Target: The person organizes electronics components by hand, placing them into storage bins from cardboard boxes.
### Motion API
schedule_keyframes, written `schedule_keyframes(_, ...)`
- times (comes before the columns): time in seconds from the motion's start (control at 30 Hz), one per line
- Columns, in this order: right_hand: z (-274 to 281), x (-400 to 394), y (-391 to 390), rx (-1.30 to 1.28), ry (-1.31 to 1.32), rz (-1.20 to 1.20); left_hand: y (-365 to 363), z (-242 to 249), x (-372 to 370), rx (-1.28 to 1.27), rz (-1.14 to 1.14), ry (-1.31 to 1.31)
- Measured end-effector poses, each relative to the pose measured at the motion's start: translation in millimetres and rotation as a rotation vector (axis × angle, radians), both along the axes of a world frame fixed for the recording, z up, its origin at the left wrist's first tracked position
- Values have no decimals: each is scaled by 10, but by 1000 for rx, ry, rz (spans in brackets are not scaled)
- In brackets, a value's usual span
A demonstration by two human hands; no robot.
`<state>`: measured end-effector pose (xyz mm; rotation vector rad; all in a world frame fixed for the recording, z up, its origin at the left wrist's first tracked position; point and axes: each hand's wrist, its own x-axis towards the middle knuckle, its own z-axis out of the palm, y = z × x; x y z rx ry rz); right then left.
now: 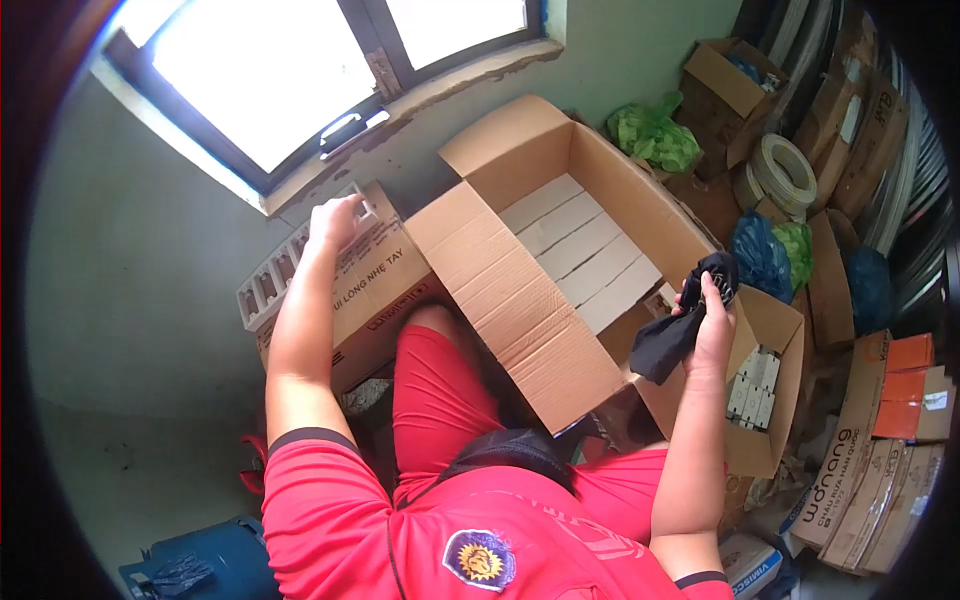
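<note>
My left hand (336, 220) is closed at the far end of a white slotted frame (262, 292), with its fingertips partly hidden. The frame lies along the top of a closed cardboard carton (385, 270) with printed lettering, below the window. My right hand (712, 325) grips a black cloth (662, 345) with pale lettering, bunched at the top and hanging down at the left. Between my hands stands a large open cardboard box (515, 310). Inside it, several pale flat boxes (585, 245) lie side by side.
A smaller open carton (785, 330) with white parts (752, 390) stands below my right hand. Behind are a green plastic bag (655, 135), a blue bag (762, 250) and a coiled hose (783, 172). More cartons (850, 450) are stacked at right; a window (270, 80) is ahead.
</note>
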<state>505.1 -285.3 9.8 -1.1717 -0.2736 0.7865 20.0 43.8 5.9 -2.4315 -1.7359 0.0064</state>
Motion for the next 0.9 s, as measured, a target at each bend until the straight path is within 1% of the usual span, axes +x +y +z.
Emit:
schedule_keyframes(0.03,14,27,7,13,15,-12,-26,51,48,26,-25,-6)
schedule_keyframes(0.1,94,141,-44,20,35,-87,-99,151,340,126,-118,-132)
schedule_keyframes(0.13,180,216,-104,62,47,-172,-188,232,559,132,-200,-317)
schedule_keyframes(0.17,246,315,-125,112,58,-255,-272,305,822,141,-285,-387)
schedule_keyframes(0.2,110,572,-179,214,118,-253,-416,411,1115,138,-413,-455)
schedule_keyframes(0.23,167,662,-223,304,144,-310,-554,475,1438,137,-535,-522)
schedule_keyframes(0.3,175,897,-327,491,268,-390,-801,422,2079,38,-822,-684)
schedule_keyframes(0.33,87,1041,-397,579,343,-343,-956,356,2388,-109,-866,-657)
schedule_keyframes(0.37,8,1088,-446,616,357,-330,-1118,273,2694,-251,-904,-629)
schedule_keyframes(0.43,-95,1160,-509,696,385,-291,-1379,101,3340,-625,-934,-363)
schedule_keyframes(0.5,-98,1076,-500,627,417,-354,-1464,-625,4024,-707,-1050,-231)
schedule_keyframes(0.57,0,993,-434,595,450,-421,-1654,-1032,4551,-742,-1061,-93)
schedule_keyframes(0.6,-64,1031,-405,628,433,-412,-1701,-1349,4772,-702,-1035,-21)
schedule_keyframes(0.63,-72,1050,-395,632,433,-391,-1760,-1560,4964,-662,-1009,48)
schedule_keyframes(0.67,-85,1048,-408,636,433,-375,-1915,-1513,5056,-640,-846,115)
schedule_keyframes(0.7,-94,1054,-432,631,433,-356,-1925,-1839,5293,-710,-699,48)
schedule_keyframes(0.73,-84,1062,-445,599,493,-355,-1885,-2441,5529,-782,-539,-20)
schedule_keyframes(0.8,-80,1124,-487,609,551,-285,-2005,-2310,5528,-713,-589,158)
schedule_keyframes(0.83,-57,1101,-469,610,593,-240,-2073,-2207,5474,-675,-603,129)
schedule_keyframes(0.87,74,1042,-445,554,631,-258,-2151,-2154,5457,-634,-613,104)
schedule_keyframes(0.9,18,1047,-429,530,615,-233,-2193,-2134,5447,-585,-622,80)
